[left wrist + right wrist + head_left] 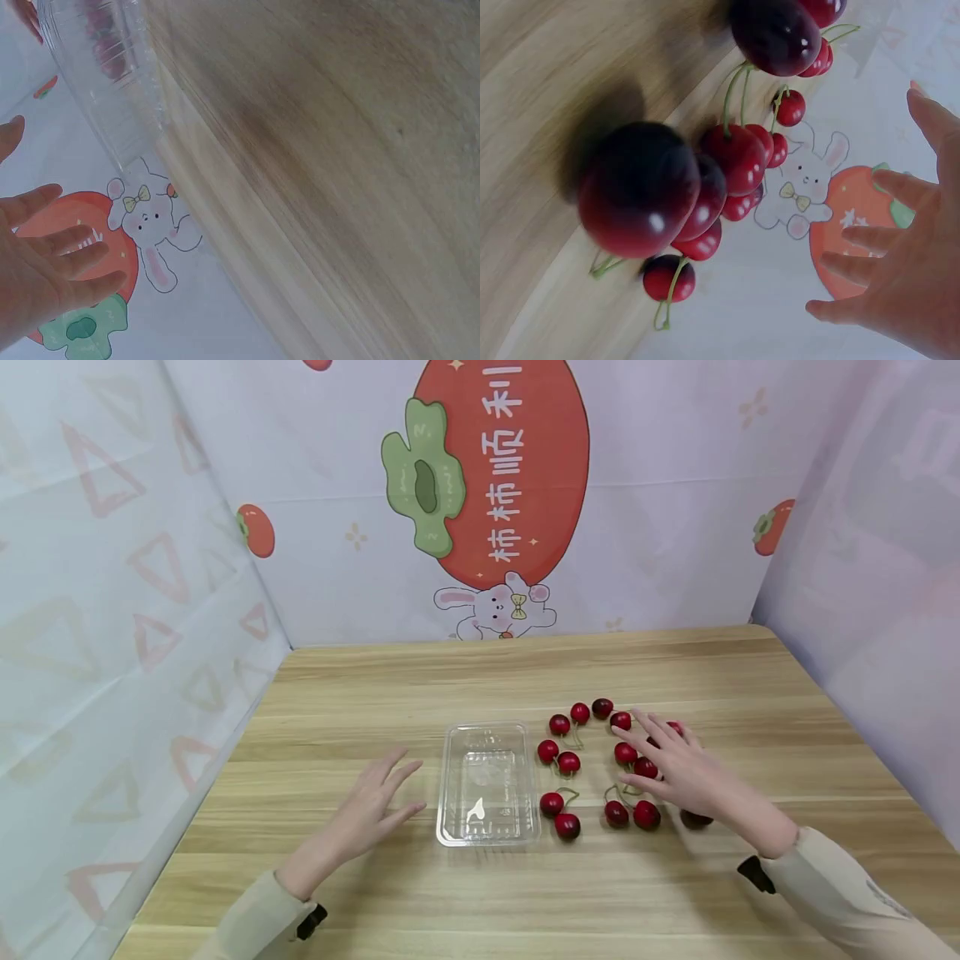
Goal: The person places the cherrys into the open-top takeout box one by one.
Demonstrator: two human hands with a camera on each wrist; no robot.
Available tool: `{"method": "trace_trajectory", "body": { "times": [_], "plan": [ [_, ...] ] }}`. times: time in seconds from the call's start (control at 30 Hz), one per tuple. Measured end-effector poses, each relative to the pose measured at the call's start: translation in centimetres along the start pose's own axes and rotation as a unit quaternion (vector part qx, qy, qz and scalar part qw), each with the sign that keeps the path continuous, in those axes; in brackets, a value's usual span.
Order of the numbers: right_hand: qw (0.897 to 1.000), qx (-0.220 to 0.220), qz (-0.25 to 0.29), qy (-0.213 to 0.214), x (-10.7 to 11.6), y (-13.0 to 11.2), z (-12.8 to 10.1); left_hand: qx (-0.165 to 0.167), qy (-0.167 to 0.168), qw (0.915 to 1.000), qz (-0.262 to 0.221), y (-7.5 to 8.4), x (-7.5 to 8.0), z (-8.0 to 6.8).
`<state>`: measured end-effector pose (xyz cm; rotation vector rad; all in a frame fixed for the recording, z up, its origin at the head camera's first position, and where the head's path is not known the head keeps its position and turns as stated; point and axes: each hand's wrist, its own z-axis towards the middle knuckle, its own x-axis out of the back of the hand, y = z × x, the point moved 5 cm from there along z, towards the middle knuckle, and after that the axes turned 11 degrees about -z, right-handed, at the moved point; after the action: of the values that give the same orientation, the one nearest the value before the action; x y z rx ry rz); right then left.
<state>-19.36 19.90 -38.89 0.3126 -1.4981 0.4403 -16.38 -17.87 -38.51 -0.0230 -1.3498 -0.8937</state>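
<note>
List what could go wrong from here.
The round cherries may roll if the right grip, spread near several, brushes one. Their stems could snag and drag neighbours along. The thin-looking box, with the left grip apart from it, might slide if bumped.

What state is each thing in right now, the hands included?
Clear rectangular plastic container: upright, open-topped, no cherries inside.
Round dark-red cherries with green stems: outside the container, on the light wood-grain table, some joined in pairs at the stems.
Left hand: beside the container, fingers apart, holding nothing.
Right hand: over some cherries, fingers spread, holding nothing.
White printed cloth backdrop: hanging behind the table.
</note>
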Motion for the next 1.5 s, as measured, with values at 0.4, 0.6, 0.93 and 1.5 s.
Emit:
{"method": "trace_trajectory", "body": {
  "times": [0.4, 0.6, 0.93, 1.5],
  "plan": [
    [0.999, 0.035, 0.036, 0.017, 0.0, -1.7, 1.6, -0.002, 0.043, 0.9962, -0.076, 0.7, -1.2, 0.5],
    [0.994, 0.074, 0.052, 0.06, 0.1, -2.8, 2.3, 0.041, 0.054, 0.9867, -0.148, 0.8, -1.9, 0.8],
    [0.986, 0.111, 0.094, 0.084, -0.2, -4.3, 3.4, 0.14, 0.056, 0.9569, -0.248, 0.7, -3.4, 1.0],
    [0.98, 0.077, 0.178, 0.049, -1.2, -6.2, 4.4, 0.223, 0.091, 0.9029, -0.356, 0.5, -4.7, 0.8]
  ]
}}
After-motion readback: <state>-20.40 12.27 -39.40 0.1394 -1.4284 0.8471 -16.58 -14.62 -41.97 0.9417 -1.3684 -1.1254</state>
